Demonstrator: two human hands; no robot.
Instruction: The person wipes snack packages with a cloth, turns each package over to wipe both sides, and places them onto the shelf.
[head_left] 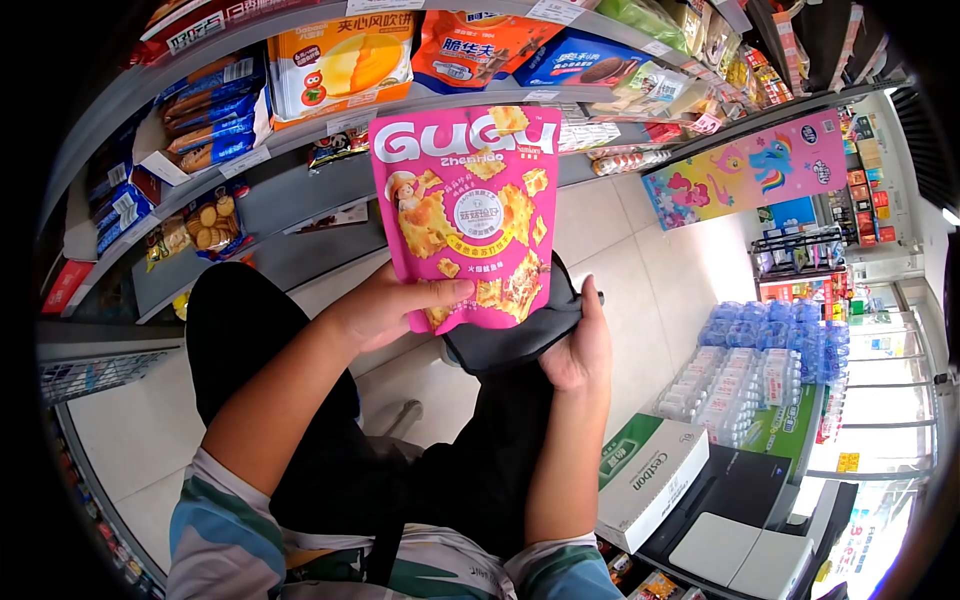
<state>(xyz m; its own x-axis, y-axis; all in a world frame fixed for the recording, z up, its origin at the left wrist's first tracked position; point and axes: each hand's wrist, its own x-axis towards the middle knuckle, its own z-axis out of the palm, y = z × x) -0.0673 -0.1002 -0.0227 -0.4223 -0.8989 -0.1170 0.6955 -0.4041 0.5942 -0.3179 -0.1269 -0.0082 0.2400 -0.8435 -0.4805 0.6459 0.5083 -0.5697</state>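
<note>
A pink GuGu snack bag [465,215] is upright in front of the shelves, its printed front facing the camera. My left hand [385,308] grips its lower left edge, the thumb lying across the front. Behind the bag's lower right part is a dark grey, flat, pouch-like item [515,340]. My right hand [580,345] holds that item at its right side, thumb pointing up and the other fingers mostly hidden beneath it.
Shelves [290,150] with packaged snacks run across the top and left. A wire basket [105,375] stands at the left. At the right are a colourful pony panel [750,170], packs of bottled water [735,385] and a white-green Cestbon box [650,480].
</note>
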